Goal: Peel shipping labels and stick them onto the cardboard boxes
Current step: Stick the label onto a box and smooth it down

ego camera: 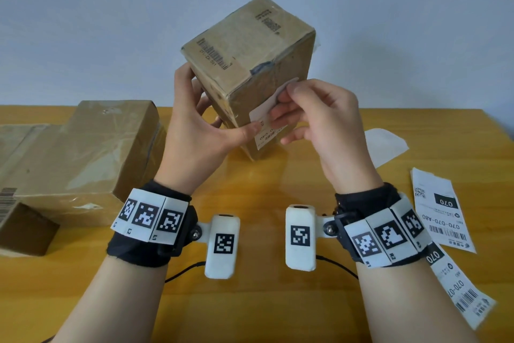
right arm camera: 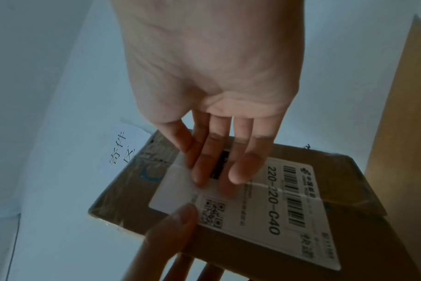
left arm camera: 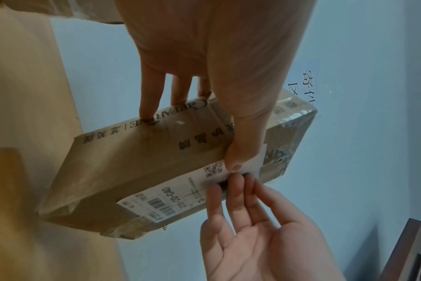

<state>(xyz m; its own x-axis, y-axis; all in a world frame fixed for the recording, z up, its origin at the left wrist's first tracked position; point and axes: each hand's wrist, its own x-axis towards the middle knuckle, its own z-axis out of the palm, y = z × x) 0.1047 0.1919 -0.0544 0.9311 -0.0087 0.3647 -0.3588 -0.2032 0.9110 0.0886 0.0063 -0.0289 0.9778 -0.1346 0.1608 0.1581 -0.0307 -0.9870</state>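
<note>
The label [right arm camera: 272,205] on the box [right arm camera: 363,182] reads "220-220-C40"; loose labels [ego camera: 439,209] read "070-070-A80".

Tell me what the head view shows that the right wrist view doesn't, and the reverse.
Head view only: the yellow wooden table, two more brown cardboard boxes at its left, and spare white shipping labels at its right.

Right wrist view only: the white shipping label face-on, printed 220-220-C40, with barcode and QR code.

Both: the tilted brown cardboard box, the left hand gripping it with the thumb on the label, and the right hand pinching a white strip at the label's upper end.
</note>
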